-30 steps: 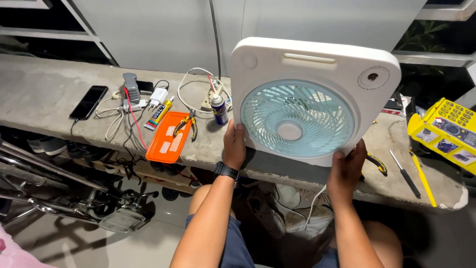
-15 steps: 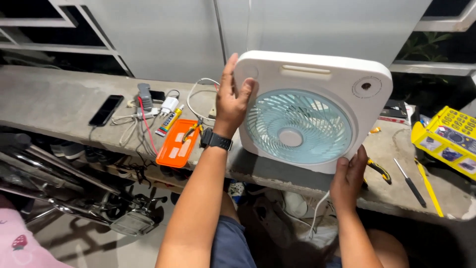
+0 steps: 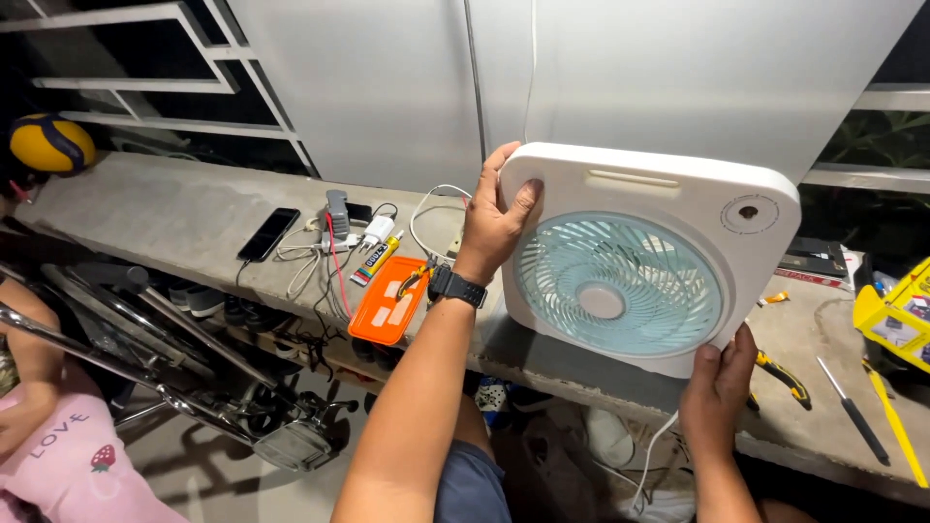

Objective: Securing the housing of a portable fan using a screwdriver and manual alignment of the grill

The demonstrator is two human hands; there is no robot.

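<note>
Box fan (image 3: 639, 261) upright on counter (image 3: 174, 218); left hand (image 3: 494, 218) clasps its upper-left corner, right hand (image 3: 719, 387) grips lower-right edge.

Your ledge | yellow carton (image 3: 893, 315): far right edge | dark-screened phone (image 3: 268, 233): flat, left | yellow-labelled glue tube (image 3: 376, 259): beside orange case (image 3: 389, 302)

box fan (image 3: 659, 194): white plastic housing, smooth, faint sheen
fan grille (image 3: 620, 286): pale blue plastic, smooth
ledge (image 3: 174, 208): bare concrete, grey, rough and matt
case (image 3: 390, 300): orange plastic, glossy
phone (image 3: 268, 233): black glass face, glossy
watch (image 3: 456, 287): black matt strap
wall panels (image 3: 387, 87): smooth, matt grey
</note>
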